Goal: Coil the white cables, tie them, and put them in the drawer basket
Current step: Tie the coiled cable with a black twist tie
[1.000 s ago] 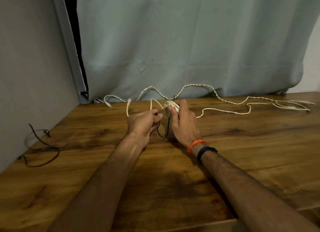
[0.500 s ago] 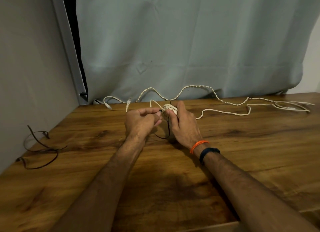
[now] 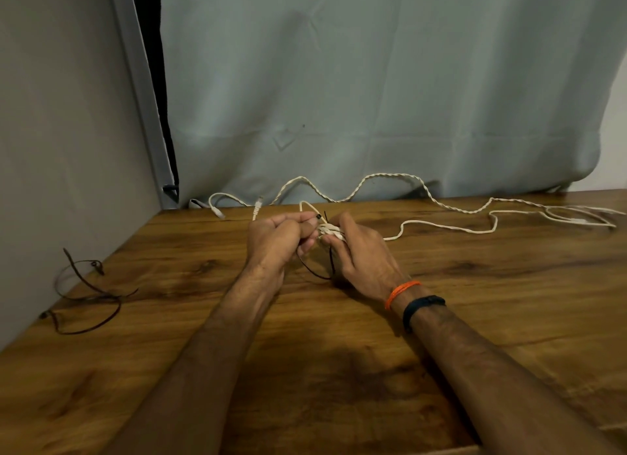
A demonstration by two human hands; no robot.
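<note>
Gripping coiled white cable and black tie — both hands, wooden table, grey curtain behind.

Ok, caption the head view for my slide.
Both hands, left hand and right hand, fasten a black tie round a coiled white cable on a wooden table.

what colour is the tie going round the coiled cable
Black; the tie loops below the white coil, clearest in the head view.

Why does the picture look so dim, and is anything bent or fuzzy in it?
Head view: dim, warm light; soft shadows lie on the table under the forearms; the wide lens bows the table's far edge and tilts the wall; the small coil between the left hand and right hand is slightly soft; no glare shows.
</note>
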